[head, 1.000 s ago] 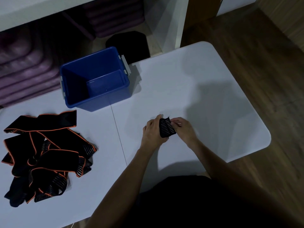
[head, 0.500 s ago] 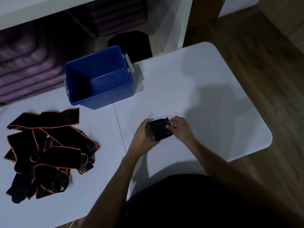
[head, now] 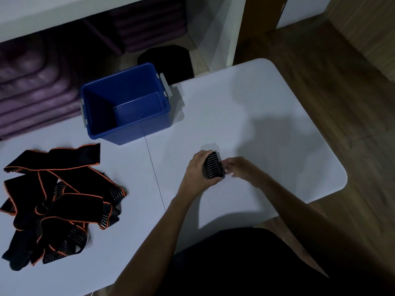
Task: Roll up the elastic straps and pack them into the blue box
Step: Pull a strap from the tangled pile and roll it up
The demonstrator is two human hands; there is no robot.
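Step in hand looks like finishing the first roll; box [head: 126, 103] at the desk's [head: 256, 107] far edge shows nothing inside. Roll [head: 212, 165] sits mid-desk, toward the near edge, in the left hand [head: 197, 168], fingers curled round it. Right hand [head: 239, 167] touches the roll's right end with bent fingertips, seemingly pressing the strap tail; exact pinch hard to tell. Next move, likely: keep the roll tight, carry it far-left over the box, drop in. Loose straps [head: 55, 201] piled near the desk's left edge, unrolled.

Fitness storeroom; stacked purple mats [head: 40, 90]
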